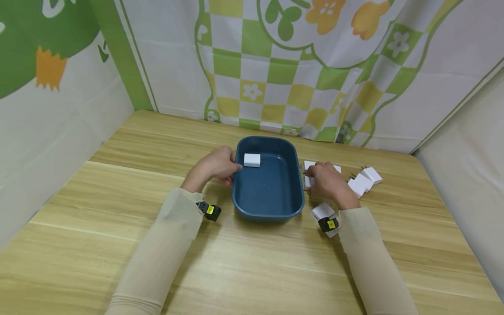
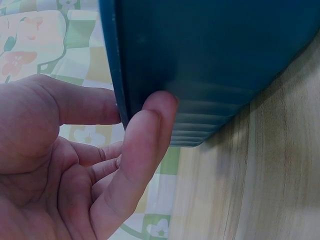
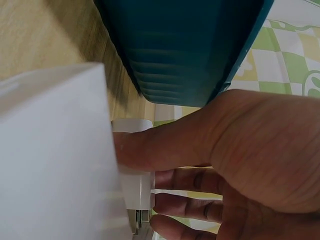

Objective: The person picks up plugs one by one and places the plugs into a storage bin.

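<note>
keep your left hand (image 1: 215, 166) bracing the blue tub (image 1: 271, 210) rim; right hand (image 1: 327, 181) grip pinches one white charger (image 3: 134, 165), so lift it clear of its neighbours.

Charger (image 1: 252, 159) in tub (image 1: 269, 212); others (image 1: 364, 180) right

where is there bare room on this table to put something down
Bare wood lies in front of the dark blue plastic tub, between the two sleeves, and across the wooden table left of the left hand. Crowded: right of the tub, where the right hand pinches one of the small white plug adapters.
</note>
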A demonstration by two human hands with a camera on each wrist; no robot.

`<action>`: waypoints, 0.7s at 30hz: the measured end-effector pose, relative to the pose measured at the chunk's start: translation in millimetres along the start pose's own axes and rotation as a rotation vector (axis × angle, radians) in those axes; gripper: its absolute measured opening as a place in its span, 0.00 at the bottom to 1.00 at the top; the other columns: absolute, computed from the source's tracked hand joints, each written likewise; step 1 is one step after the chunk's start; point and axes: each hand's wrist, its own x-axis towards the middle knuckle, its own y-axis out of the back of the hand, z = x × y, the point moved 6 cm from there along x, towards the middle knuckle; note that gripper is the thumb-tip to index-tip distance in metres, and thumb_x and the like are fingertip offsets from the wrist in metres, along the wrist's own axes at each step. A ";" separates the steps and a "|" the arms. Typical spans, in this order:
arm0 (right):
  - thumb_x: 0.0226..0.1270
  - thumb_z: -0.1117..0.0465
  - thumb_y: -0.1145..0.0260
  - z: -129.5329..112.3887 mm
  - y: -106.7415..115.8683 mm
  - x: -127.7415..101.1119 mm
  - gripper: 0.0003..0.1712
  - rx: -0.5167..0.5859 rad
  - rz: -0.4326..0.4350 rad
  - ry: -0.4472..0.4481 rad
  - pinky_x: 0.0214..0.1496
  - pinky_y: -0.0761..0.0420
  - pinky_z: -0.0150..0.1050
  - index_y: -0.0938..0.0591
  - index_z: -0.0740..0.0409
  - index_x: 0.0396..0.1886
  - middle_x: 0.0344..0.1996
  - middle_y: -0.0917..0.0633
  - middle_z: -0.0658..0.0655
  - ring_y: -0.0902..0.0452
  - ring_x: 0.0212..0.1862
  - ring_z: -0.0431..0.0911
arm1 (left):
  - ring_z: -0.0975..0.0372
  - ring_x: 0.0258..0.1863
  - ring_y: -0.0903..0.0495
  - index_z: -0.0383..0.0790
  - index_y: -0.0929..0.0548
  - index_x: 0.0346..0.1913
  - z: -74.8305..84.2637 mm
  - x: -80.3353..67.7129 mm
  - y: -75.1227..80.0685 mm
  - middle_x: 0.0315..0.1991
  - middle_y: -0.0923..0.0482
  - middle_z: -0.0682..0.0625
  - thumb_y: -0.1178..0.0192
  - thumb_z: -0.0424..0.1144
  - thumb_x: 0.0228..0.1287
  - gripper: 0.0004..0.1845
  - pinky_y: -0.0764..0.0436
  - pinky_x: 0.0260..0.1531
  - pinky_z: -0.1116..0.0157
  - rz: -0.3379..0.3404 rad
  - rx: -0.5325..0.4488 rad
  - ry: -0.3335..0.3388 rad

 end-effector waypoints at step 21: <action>0.55 0.69 0.27 -1.3 0.3 -0.7 0.22 -0.002 0.012 0.025 0.56 0.22 0.57 0.15 0.65 0.52 0.50 0.17 0.66 0.22 0.54 0.61 | 0.59 0.18 0.18 0.33 0.25 0.28 -1.7 1.0 3.1 0.21 0.20 0.44 0.41 0.35 0.75 0.14 0.13 0.32 0.58 -0.021 -0.044 0.009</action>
